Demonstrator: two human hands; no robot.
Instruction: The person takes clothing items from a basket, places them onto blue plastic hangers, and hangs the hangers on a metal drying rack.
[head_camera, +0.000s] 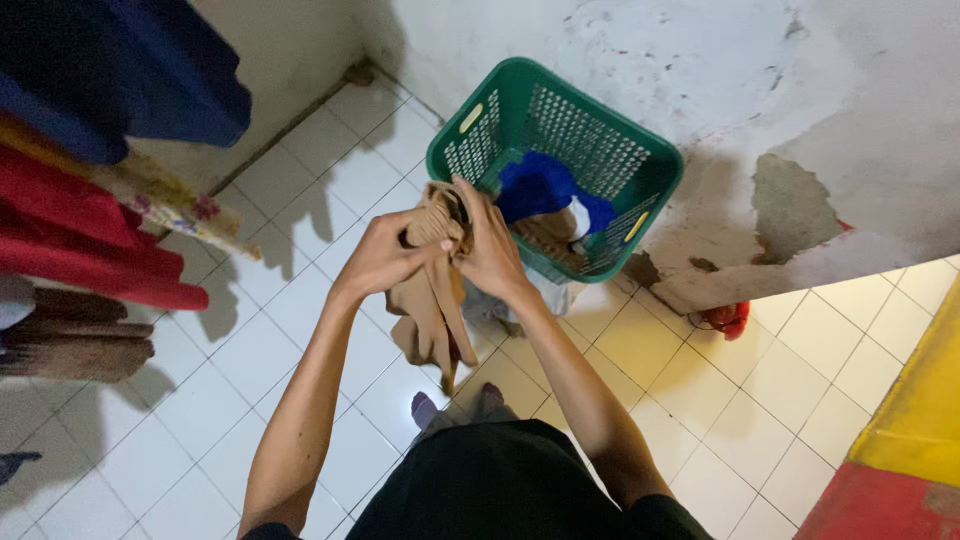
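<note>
A tan garment was gripped by the fingers of both the left hand and the right hand. A green laundry basket with blue cloth was seen just beyond the fingers.

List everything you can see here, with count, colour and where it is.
tan garment: one, tan, gripped in both hands above the floor
laundry basket: one, green, against the wall
blue cloth: one, blue, inside the basket
hanging clothes: several, blue, red, patterned, brown, at left
small red object: one, red, at the wall base
tiled floor: white, underfoot
left hand: one, on the garment
right hand: one, on the garment
</note>
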